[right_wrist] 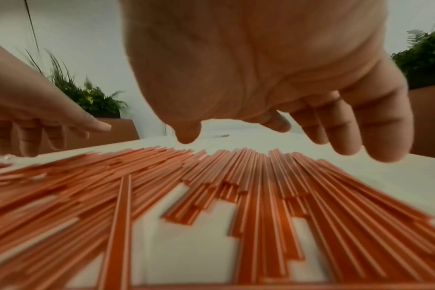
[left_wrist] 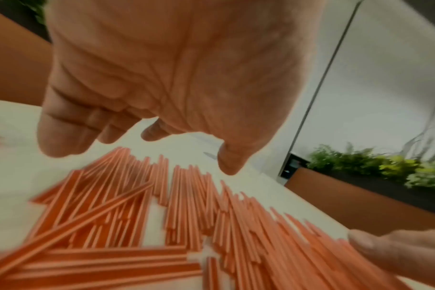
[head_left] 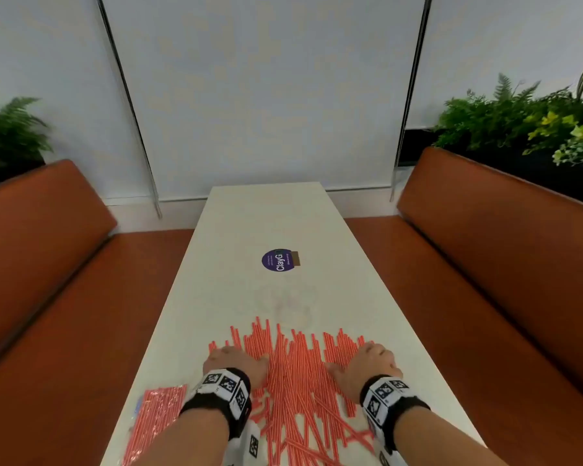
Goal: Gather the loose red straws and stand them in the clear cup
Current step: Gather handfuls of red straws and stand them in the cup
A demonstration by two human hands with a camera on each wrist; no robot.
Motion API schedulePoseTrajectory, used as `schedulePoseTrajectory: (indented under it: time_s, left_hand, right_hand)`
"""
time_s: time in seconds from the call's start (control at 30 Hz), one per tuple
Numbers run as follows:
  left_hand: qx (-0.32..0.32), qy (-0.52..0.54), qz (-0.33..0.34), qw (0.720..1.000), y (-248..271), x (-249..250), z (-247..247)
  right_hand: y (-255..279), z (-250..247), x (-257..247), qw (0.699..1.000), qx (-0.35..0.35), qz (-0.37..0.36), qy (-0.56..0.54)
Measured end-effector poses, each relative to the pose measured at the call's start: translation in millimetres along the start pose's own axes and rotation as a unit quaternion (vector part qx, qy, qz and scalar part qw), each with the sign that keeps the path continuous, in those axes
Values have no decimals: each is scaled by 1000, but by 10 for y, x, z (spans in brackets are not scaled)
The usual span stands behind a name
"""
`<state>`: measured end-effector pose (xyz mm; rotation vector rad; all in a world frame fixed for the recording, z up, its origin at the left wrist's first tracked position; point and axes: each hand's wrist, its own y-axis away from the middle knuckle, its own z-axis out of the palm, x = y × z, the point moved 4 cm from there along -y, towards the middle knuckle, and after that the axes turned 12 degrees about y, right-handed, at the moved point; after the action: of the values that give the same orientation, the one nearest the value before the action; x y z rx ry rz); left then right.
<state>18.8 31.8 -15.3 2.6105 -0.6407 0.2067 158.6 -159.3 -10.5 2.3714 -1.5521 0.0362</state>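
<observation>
Many loose red straws point(head_left: 297, 375) lie fanned out on the white table point(head_left: 266, 213), mostly pointing away from me. My left hand point(head_left: 236, 359) is palm down over the pile's left side, and my right hand point(head_left: 367, 359) over its right side. In the left wrist view the left hand point(left_wrist: 142, 151) has relaxed fingers just above the straws point(left_wrist: 211, 225), gripping nothing. The right hand point(right_wrist: 273, 141) hangs the same way over the straws point(right_wrist: 211, 186). A faint clear cup point(head_left: 285, 304) shows just beyond the pile; how it lies I cannot tell.
A clear wrapper of more red straws point(head_left: 155, 422) lies at the table's near left edge. A round purple sticker point(head_left: 278, 260) sits farther up the table. Orange benches point(head_left: 48, 264) point(head_left: 502, 264) flank the table, with plants point(head_left: 535, 122) behind them.
</observation>
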Motion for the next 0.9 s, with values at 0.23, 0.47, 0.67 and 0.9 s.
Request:
schedulePoseTrajectory:
  time_s: [0.23,0.47,0.67,0.9]
  left_hand:
    - [23,24,-40,999,-32,189,149]
    - [50,26,-19,998,-91,316,290]
    - [17,84,-47,995,-83,351,307]
    - [-10,178,-70,981,-93,291,240]
  right_hand:
    - [-84,137,-284,999,24,-29,12]
    - [-217,250,-420,999,28,-36,-12]
    - [-219,262,-493,997,-7,-34,-69]
    - [-252,157,-472,986,-21,-3,-168]
